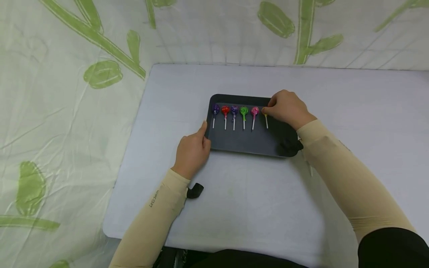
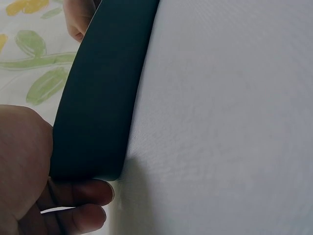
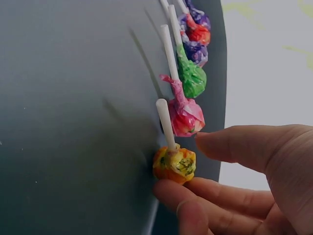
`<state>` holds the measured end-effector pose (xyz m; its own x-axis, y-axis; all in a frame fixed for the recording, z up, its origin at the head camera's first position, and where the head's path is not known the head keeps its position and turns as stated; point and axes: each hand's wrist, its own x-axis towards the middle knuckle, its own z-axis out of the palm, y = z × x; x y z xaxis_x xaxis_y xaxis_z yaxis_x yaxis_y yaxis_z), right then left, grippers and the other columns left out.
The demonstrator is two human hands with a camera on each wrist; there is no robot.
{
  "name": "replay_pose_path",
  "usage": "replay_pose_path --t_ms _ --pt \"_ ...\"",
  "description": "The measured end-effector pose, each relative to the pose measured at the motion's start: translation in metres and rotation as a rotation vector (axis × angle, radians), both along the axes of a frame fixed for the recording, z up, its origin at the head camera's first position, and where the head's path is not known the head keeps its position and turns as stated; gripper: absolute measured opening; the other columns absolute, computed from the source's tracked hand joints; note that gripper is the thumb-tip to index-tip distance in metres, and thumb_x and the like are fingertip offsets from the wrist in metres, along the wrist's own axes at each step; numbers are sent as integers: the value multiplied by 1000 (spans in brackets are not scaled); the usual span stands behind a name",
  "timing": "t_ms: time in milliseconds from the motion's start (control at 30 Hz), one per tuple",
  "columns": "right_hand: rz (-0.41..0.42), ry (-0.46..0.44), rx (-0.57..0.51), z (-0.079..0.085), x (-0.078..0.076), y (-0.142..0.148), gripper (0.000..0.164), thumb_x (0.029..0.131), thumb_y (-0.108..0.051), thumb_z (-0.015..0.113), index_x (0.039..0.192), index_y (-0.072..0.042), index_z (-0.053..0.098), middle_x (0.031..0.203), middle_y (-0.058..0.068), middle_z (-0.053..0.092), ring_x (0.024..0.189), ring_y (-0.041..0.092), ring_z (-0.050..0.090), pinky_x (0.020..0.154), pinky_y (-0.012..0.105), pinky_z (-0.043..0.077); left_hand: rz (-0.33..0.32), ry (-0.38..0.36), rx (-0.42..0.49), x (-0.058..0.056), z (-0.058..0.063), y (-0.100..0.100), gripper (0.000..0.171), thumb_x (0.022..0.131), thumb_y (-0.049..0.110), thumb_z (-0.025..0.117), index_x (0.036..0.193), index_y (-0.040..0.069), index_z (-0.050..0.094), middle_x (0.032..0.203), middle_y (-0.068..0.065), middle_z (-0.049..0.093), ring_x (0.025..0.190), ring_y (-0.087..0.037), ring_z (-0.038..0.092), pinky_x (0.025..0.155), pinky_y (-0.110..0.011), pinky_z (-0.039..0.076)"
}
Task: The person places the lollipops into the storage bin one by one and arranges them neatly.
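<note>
A dark grey tray [image 1: 248, 145] lies on the table. Along its far side, several wrapped lollipops sit in a row: purple [image 1: 215, 109], red [image 1: 225, 110], another purple [image 1: 234, 110], green [image 1: 244, 111] and pink [image 1: 255, 111]. At the right end is a yellow-orange lollipop [image 3: 174, 164], its white stick angled up. My right hand [image 1: 288, 108] holds its candy end between thumb and fingers; a small gap shows near the thumb in the right wrist view. My left hand [image 1: 192, 152] grips the tray's near-left corner, with fingers curled at the rim [image 2: 93, 122].
A white stick [image 1: 311, 170] shows on the white table [image 1: 234, 208], partly hidden by the right forearm. Behind the table hangs a pale sheet with green leaf patterns [image 1: 276, 18]. A small black device [image 1: 195, 191] sits at the left wrist.
</note>
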<state>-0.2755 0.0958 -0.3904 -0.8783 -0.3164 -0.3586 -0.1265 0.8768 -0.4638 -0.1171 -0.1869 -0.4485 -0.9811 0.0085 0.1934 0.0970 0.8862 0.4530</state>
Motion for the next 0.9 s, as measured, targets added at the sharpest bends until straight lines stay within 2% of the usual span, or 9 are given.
replay_pose_path --t_ms 433,700,900 --pt "-12 28 25 1 2 3 54 98 -44 66 129 -1 70 134 23 66 118 42 62 89 60 51 -10 25 7 1 0 2 54 96 5 55 149 -4 56 54 -4 51 49 -14 28 45 -34 27" --pt "-26 69 49 9 8 6 55 98 -45 63 131 -1 69 131 24 67 110 41 65 82 57 53 -10 27 -8 0 -1 1 53 97 5 55 149 -3 56 54 -3 50 49 -14 29 45 -34 27" --pt "-30 71 59 13 13 10 58 101 -47 58 133 -1 68 134 25 65 112 43 64 82 59 53 -6 24 6 1 0 1 54 96 5 55 149 -3 55 53 -3 48 48 -14 28 45 -33 27"
